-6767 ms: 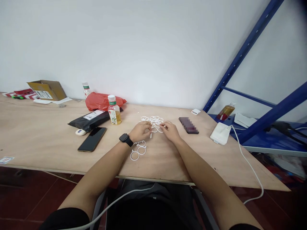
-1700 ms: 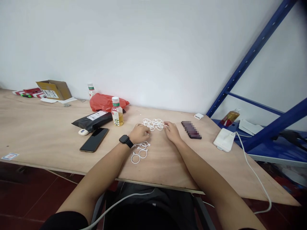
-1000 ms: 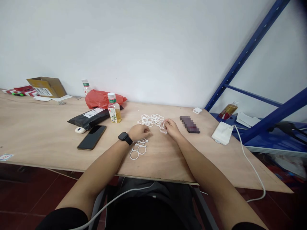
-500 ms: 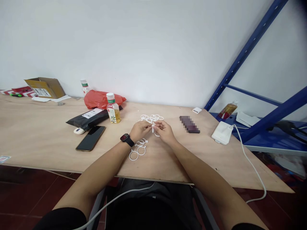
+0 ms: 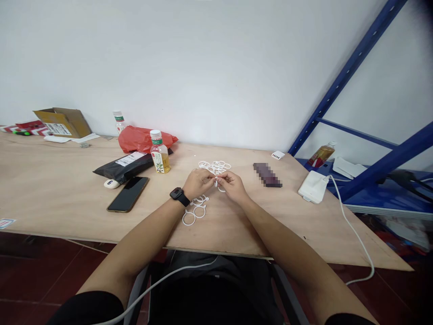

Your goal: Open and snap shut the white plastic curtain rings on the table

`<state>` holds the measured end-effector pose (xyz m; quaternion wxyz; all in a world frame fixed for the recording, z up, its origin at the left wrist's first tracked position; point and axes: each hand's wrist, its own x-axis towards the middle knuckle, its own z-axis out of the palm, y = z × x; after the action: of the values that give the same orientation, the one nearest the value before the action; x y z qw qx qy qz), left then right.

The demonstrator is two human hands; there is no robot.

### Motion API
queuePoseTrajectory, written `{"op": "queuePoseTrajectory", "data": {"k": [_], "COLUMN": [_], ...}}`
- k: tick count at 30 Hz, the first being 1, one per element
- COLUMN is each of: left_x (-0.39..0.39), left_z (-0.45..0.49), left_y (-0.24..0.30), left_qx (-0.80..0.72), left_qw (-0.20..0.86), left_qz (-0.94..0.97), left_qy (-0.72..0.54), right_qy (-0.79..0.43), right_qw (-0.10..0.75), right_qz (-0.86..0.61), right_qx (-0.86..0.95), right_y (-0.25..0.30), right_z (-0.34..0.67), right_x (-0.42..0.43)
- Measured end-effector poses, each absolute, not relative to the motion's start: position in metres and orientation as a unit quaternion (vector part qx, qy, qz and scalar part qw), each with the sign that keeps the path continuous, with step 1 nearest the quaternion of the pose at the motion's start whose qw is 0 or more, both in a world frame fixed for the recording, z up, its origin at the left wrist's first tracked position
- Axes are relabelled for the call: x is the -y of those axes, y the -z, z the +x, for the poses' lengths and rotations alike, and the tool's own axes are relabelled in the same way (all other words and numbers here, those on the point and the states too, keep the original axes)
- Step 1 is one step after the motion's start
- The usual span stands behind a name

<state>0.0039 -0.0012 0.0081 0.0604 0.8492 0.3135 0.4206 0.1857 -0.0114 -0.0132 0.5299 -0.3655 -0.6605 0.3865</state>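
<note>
My left hand (image 5: pixel 196 183), with a black watch on its wrist, meets my right hand (image 5: pixel 233 187) above the table. Between their fingertips both pinch a small white plastic ring (image 5: pixel 216 183), seen nearly edge-on and partly covered by the fingers. Just beyond the hands lies a pile of white rings (image 5: pixel 223 163). Closer to me, beside my left wrist, several more rings (image 5: pixel 195 216) with small knobs lie close together, some touching. Another ring (image 5: pixel 222 190) shows partly beneath my right fingers.
Left of my hands are a drink bottle (image 5: pixel 159 158), a black parcel (image 5: pixel 126 167), a phone (image 5: pixel 128 195) and a red bag (image 5: pixel 133 139). A pixelated dark object (image 5: pixel 267 175) and a white power bank (image 5: pixel 313 187) with a cable lie right, near a blue rack (image 5: pixel 345 74).
The fingertips have drawn slightly closer together around the small white ring. The hands stay in nearly the same place, and the rings on the table have not visibly moved.
</note>
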Motion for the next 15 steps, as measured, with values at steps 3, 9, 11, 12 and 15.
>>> {"op": "queuePoseTrajectory", "data": {"k": [3, 9, 11, 12, 15], "left_x": [-0.004, -0.021, -0.024, -0.025, -0.025], "left_z": [-0.002, -0.018, -0.021, -0.022, -0.024], "left_y": [-0.009, 0.001, 0.004, 0.004, 0.004], "left_qx": [-0.337, -0.454, -0.487, -0.501, -0.537], "left_qw": [0.044, 0.047, 0.048, 0.047, 0.043], "left_qz": [0.836, 0.801, 0.804, 0.805, 0.808], "left_qy": [-0.432, -0.387, -0.339, -0.313, -0.238], "right_qy": [-0.349, -0.199, -0.180, -0.176, -0.169], "right_qw": [0.515, 0.367, 0.339, 0.324, 0.276], "right_qz": [-0.384, -0.414, -0.434, -0.442, -0.456], "right_qx": [0.682, 0.809, 0.815, 0.817, 0.829], "right_y": [0.011, 0.005, 0.006, 0.006, 0.008], "right_z": [0.189, 0.200, 0.205, 0.209, 0.223], "right_x": [0.012, 0.013, 0.009, 0.007, 0.000]}}
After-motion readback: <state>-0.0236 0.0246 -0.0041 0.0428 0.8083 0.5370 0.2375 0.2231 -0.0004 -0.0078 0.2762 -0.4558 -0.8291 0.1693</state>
